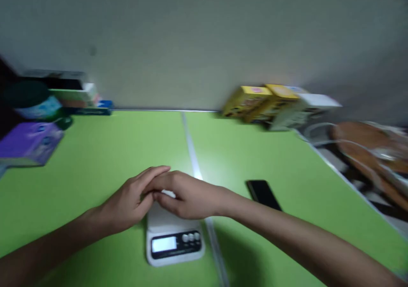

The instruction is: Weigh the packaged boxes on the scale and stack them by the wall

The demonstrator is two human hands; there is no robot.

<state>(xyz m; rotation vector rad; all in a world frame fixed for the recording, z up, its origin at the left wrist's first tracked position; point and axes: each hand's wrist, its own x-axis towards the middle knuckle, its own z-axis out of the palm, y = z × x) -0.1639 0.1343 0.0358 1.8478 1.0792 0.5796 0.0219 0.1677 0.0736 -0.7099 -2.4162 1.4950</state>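
Observation:
My left hand and my right hand meet above a white digital scale. The left fingers overlap the fingertips of the right hand, and both thumbs are curled in underneath. Both hands look closed against each other; whatever may be between them is hidden. A small white patch shows between the right thumb and fingers, and I cannot tell whether it belongs to the scale. The scale's display is lit, with its digits unreadable, and round buttons sit beside it. My hands cover the back of its plate.
A black phone lies right of the scale, close to my right forearm. Yellow boxes lean at the back right of the green table. A purple pack and a dark-lidded container stand left. Cables trail beyond the right edge.

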